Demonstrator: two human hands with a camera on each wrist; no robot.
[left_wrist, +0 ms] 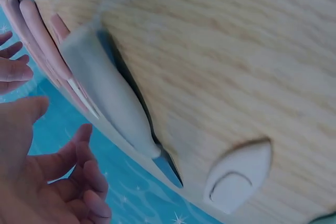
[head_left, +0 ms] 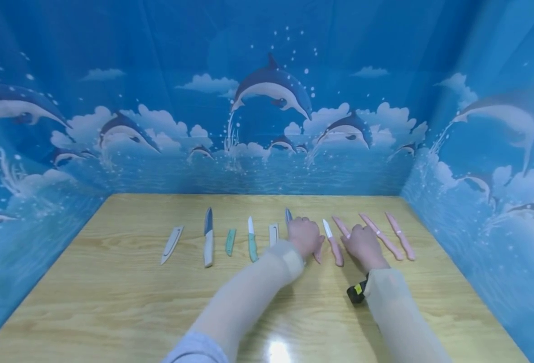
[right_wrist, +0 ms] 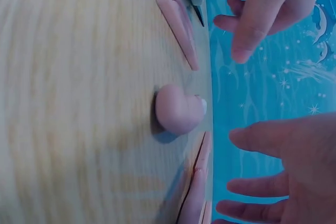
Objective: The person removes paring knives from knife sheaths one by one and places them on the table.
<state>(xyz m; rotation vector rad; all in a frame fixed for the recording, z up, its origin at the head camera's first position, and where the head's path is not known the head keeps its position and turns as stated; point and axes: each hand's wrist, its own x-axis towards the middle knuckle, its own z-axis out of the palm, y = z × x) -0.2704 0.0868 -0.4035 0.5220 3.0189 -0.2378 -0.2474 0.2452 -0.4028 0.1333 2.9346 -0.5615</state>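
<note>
My left hand hovers over a dark-bladed knife, whose pale grey handle shows in the left wrist view. That hand's fingers are loosely bent and hold nothing. Beside it lies a pink sheath. Just right of the sheath is a bare pink-handled knife with a white blade. My right hand is above a pink knife, partly hidden beneath it. In the right wrist view, its fingers are spread and apart from the table items.
Two pink knives lie at right. Leftward are a white sheath, a green-handled knife, a green sheath, a larger white-handled knife and another white sheath. A dolphin-print curtain borders the wooden table.
</note>
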